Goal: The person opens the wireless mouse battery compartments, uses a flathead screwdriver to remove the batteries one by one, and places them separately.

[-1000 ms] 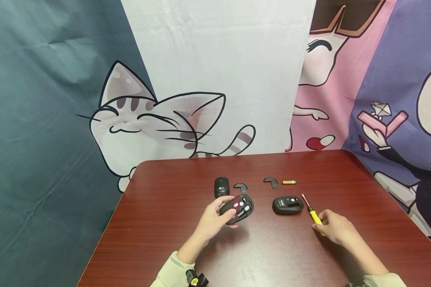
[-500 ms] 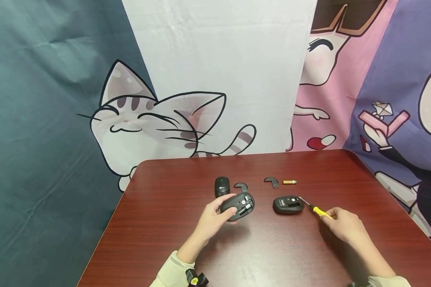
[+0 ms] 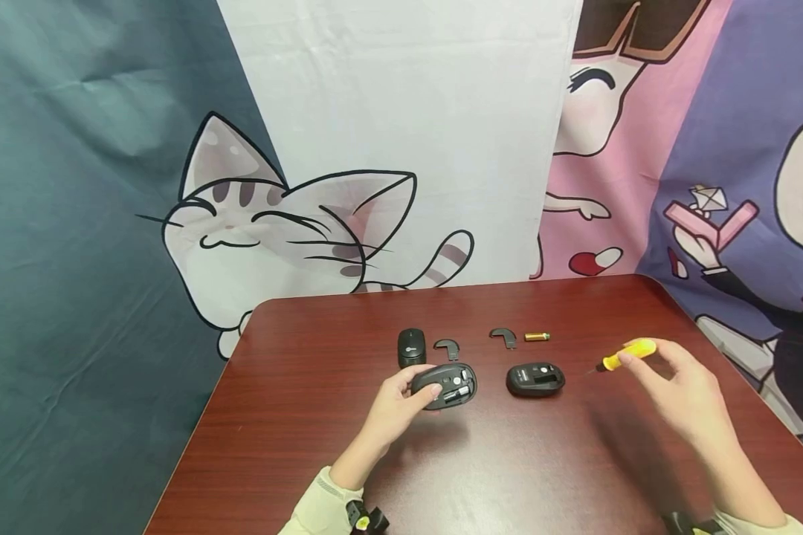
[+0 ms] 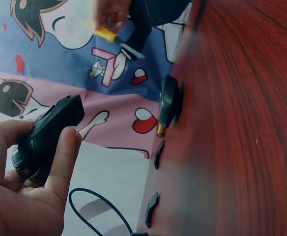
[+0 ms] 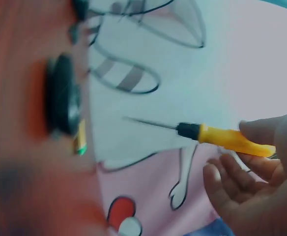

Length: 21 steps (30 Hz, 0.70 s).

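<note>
In my left hand [image 3: 393, 407] I grip a black computer mouse [image 3: 456, 385] with its underside turned up and its battery bay uncovered. A small battery shows in that bay. My right hand [image 3: 685, 390] pinches the yellow handle of a screwdriver [image 3: 632, 354], raised over the right part of the table. Its thin metal shaft points left in the head view and shows clearly in the right wrist view, where the screwdriver [image 5: 222, 137] lies between thumb and fingers. To the left of it, a second mouse [image 3: 535, 380] lies underside up on the table, its battery slot uncovered.
Behind the held mouse stands another black mouse [image 3: 412, 348], right side up. Two curved black battery covers [image 3: 447, 348] [image 3: 504, 337] and a gold battery [image 3: 537, 336] lie in a row towards the back of the red-brown table [image 3: 294, 416]. A printed cloth backdrop [image 3: 401, 111] hangs behind.
My right hand has lifted the screwdriver off the table and moved up and right, its tip swinging to point left. The left hand has tilted its mouse slightly flatter.
</note>
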### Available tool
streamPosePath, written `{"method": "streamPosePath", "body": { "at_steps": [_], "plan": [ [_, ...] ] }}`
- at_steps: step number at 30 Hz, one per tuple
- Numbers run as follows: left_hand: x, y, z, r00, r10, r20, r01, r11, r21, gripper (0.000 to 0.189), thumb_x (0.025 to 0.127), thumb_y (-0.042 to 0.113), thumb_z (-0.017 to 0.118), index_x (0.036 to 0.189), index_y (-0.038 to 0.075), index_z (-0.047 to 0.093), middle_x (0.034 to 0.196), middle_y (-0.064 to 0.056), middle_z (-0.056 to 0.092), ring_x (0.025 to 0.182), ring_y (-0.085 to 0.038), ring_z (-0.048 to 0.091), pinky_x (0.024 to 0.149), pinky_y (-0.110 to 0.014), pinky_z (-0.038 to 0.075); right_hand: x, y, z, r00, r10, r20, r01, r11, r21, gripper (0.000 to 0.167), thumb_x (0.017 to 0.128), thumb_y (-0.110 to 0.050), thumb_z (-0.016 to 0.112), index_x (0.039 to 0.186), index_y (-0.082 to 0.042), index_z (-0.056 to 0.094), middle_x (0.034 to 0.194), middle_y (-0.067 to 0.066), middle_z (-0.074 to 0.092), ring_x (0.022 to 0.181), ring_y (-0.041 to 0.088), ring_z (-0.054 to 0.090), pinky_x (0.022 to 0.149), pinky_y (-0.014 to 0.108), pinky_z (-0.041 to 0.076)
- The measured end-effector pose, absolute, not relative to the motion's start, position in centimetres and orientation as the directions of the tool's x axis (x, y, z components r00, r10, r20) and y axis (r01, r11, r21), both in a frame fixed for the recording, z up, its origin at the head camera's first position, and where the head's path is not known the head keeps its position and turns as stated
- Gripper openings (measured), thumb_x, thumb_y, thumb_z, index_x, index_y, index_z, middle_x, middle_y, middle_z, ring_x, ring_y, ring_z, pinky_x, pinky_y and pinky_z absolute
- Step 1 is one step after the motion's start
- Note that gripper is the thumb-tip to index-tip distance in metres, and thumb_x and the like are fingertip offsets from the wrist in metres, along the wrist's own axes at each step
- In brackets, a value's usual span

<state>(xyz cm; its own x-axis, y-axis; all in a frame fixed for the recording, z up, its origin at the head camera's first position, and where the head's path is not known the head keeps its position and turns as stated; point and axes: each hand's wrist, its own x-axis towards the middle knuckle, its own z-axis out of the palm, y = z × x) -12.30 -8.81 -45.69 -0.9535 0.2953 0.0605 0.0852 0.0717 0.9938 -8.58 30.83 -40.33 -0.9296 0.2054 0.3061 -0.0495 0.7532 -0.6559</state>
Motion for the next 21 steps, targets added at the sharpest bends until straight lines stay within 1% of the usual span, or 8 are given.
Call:
{"method": "streamPosePath", "body": {
  "at_steps": [2, 4, 6, 8, 10, 15, 18, 21],
  "plan": [
    [-12.3, -8.7, -45.6, -0.955, 0.291, 0.062, 0.086, 0.07, 0.994, 0.04, 0.095, 0.021, 0.072, 0.13, 0.005, 0.065, 0.116, -0.016, 0.071, 0.092, -0.014, 0.07, 0.081, -0.042, 0.064, -8.4, 30.3, -39.6, -0.93, 0.213, 0.299, -0.075, 0.686, -0.724, 0.034, 0.098, -0.035, 0.067, 0.123, -0.012, 0.065, 0.106, -0.017, 0.068, 0.089, -0.023, 0.048, 0.068, 0.013, 0.044],
    [-12.3, -8.6, -45.6, -0.955, 0.29, 0.059, 0.077, 0.051, 0.996, 0.039, 0.095, 0.019, 0.072, 0.13, 0.004, 0.064, 0.116, -0.017, 0.071, 0.09, -0.014, 0.07, 0.083, -0.05, 0.063, -8.3, 29.6, -39.2, -0.922, 0.207, 0.327, -0.135, 0.619, -0.773, 0.034, 0.099, -0.028, 0.066, 0.128, -0.011, 0.062, 0.104, -0.029, 0.066, 0.096, -0.02, 0.054, 0.072, 0.005, 0.045],
    [-12.3, -8.5, -45.6, -0.955, 0.292, 0.056, 0.068, 0.031, 0.997, 0.039, 0.095, 0.018, 0.072, 0.13, 0.003, 0.064, 0.115, -0.018, 0.071, 0.089, -0.015, 0.071, 0.084, -0.058, 0.059, -8.4, 28.9, -39.0, -0.904, 0.194, 0.38, -0.223, 0.545, -0.808, 0.031, 0.1, -0.017, 0.066, 0.128, -0.008, 0.061, 0.105, -0.03, 0.067, 0.1, -0.015, 0.059, 0.078, 0.002, 0.046],
    [-12.3, -8.3, -45.6, -0.955, 0.293, 0.053, 0.064, 0.028, 0.998, 0.039, 0.095, 0.018, 0.072, 0.13, 0.002, 0.064, 0.115, -0.018, 0.071, 0.087, -0.015, 0.072, 0.084, -0.06, 0.058, -8.4, 28.2, -38.9, -0.887, 0.179, 0.425, -0.312, 0.446, -0.839, 0.028, 0.099, -0.006, 0.064, 0.127, -0.005, 0.06, 0.105, -0.025, 0.071, 0.103, -0.01, 0.063, 0.082, 0.003, 0.046],
    [-12.3, -8.1, -45.4, -0.954, 0.294, 0.053, 0.068, 0.039, 0.997, 0.039, 0.096, 0.02, 0.072, 0.129, 0.003, 0.065, 0.114, -0.017, 0.072, 0.086, -0.015, 0.072, 0.083, -0.058, 0.06, -8.4, 27.6, -38.7, -0.881, 0.16, 0.446, -0.39, 0.29, -0.874, 0.026, 0.098, 0.002, 0.06, 0.125, -0.001, 0.059, 0.106, -0.015, 0.074, 0.105, -0.004, 0.066, 0.087, 0.006, 0.049],
    [-12.1, -7.8, -45.0, -0.956, 0.287, 0.058, 0.088, 0.095, 0.992, 0.036, 0.096, 0.025, 0.071, 0.127, 0.007, 0.067, 0.112, -0.012, 0.073, 0.086, -0.014, 0.072, 0.079, -0.045, 0.064, -8.1, 26.3, -38.1, -0.87, 0.098, 0.483, -0.491, -0.085, -0.867, 0.023, 0.098, 0.012, 0.051, 0.121, 0.008, 0.055, 0.108, 0.005, 0.076, 0.102, 0.013, 0.072, 0.09, 0.018, 0.058],
    [-12.0, -7.7, -44.7, -0.956, 0.289, 0.054, 0.083, 0.088, 0.993, 0.037, 0.096, 0.024, 0.072, 0.127, 0.006, 0.067, 0.112, -0.013, 0.073, 0.084, -0.014, 0.072, 0.077, -0.041, 0.065, -7.9, 25.5, -37.7, -0.859, 0.067, 0.508, -0.511, -0.191, -0.838, 0.024, 0.098, 0.016, 0.047, 0.12, 0.01, 0.054, 0.11, 0.01, 0.074, 0.102, 0.018, 0.073, 0.091, 0.025, 0.059],
    [-11.8, -7.5, -44.5, -0.953, 0.298, 0.058, 0.078, 0.055, 0.995, 0.038, 0.096, 0.022, 0.071, 0.128, 0.002, 0.065, 0.111, -0.016, 0.072, 0.082, -0.014, 0.072, 0.076, -0.038, 0.065, -7.7, 24.9, -37.5, -0.844, 0.057, 0.533, -0.529, -0.253, -0.81, 0.024, 0.098, 0.019, 0.043, 0.119, 0.012, 0.052, 0.111, 0.014, 0.073, 0.104, 0.022, 0.072, 0.092, 0.029, 0.059]
  ]
}}
